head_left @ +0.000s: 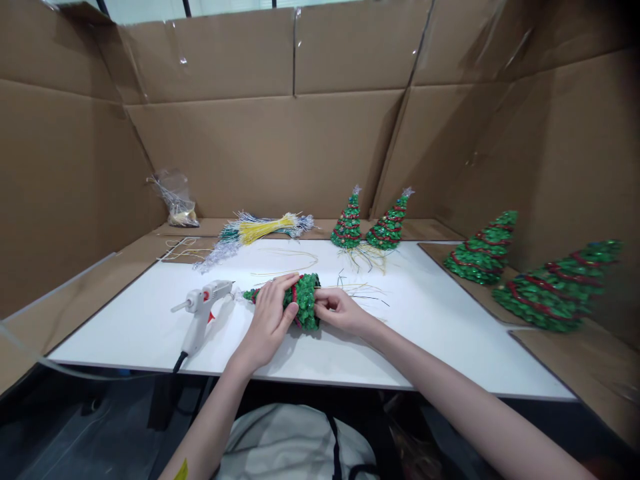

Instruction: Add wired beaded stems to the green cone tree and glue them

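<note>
A small green cone tree with red trim (305, 300) lies on its side on the white board (430, 333), tip pointing left. My left hand (270, 320) wraps over its middle and tip. My right hand (337, 310) presses against its wide base from the right. A white glue gun (203, 310) lies just left of the tree, nozzle pointing left, its black cord running off the front edge.
Two finished trees (367, 227) stand at the back of the board, two larger ones (520, 273) lean at the right. Bundles of yellow and silver wires (260, 230) and a clear bag (175, 197) lie at the back left. Cardboard walls enclose the space.
</note>
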`<control>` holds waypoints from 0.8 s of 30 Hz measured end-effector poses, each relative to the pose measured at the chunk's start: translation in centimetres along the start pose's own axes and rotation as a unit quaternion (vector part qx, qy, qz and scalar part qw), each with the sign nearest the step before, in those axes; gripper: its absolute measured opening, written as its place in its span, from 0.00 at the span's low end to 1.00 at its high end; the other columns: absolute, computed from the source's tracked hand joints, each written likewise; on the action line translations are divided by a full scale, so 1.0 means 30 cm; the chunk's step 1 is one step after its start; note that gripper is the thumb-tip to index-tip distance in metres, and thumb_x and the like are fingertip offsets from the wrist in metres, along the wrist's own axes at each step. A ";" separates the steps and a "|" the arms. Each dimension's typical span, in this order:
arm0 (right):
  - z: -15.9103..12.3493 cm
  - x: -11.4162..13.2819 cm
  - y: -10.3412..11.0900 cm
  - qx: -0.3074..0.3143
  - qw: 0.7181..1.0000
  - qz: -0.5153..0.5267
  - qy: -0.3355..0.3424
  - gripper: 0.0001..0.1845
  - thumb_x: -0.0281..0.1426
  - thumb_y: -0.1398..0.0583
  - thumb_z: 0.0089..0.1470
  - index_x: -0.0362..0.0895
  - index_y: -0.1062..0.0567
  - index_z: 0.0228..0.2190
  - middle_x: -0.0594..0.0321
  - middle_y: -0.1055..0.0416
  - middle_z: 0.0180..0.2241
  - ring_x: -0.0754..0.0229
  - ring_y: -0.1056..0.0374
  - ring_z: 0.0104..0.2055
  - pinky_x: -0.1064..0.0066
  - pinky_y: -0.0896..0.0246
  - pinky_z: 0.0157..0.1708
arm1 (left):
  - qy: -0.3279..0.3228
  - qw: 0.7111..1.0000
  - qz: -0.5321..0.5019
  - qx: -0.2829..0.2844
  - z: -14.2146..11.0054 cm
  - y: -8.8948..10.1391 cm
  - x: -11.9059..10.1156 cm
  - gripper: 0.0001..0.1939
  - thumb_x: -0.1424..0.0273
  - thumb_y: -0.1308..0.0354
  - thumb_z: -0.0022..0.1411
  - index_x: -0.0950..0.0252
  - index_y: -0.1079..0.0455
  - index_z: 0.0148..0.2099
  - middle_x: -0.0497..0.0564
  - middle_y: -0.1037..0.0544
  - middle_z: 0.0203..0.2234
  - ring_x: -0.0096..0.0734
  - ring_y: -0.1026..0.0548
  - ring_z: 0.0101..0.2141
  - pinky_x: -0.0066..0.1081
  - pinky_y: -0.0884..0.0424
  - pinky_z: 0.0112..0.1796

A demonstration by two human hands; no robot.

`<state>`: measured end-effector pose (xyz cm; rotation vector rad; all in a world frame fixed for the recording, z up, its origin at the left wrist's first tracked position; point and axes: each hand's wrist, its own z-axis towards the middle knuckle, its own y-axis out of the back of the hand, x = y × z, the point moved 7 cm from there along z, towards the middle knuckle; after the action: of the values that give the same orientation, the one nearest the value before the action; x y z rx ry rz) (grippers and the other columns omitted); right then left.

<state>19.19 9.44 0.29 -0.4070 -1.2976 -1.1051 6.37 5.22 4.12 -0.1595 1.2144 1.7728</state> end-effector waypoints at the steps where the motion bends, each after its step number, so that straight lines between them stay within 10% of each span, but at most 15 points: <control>1: 0.000 -0.001 -0.001 0.001 1.000 0.000 -0.001 0.16 0.37 0.44 0.52 0.42 0.39 0.20 0.72 0.53 0.17 0.70 0.56 0.20 0.75 0.60 0.20 | 0.000 1.000 -0.002 0.001 0.000 0.000 0.000 0.21 0.64 0.59 0.70 0.58 0.46 0.63 0.54 0.38 0.59 0.37 0.43 0.60 0.41 0.50 0.59; 24: 0.004 0.013 0.004 -0.012 1.000 -0.002 0.002 0.13 0.36 0.43 0.52 0.41 0.34 0.22 0.70 0.50 0.18 0.68 0.54 0.21 0.75 0.57 0.21 | -0.013 1.000 0.007 0.023 -0.004 0.000 0.003 0.22 0.66 0.58 0.70 0.56 0.49 0.64 0.53 0.40 0.61 0.36 0.45 0.61 0.41 0.52 0.60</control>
<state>19.17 9.43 0.70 -0.4210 -1.2837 -1.1258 6.27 5.18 4.00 -0.1021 1.2395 1.7518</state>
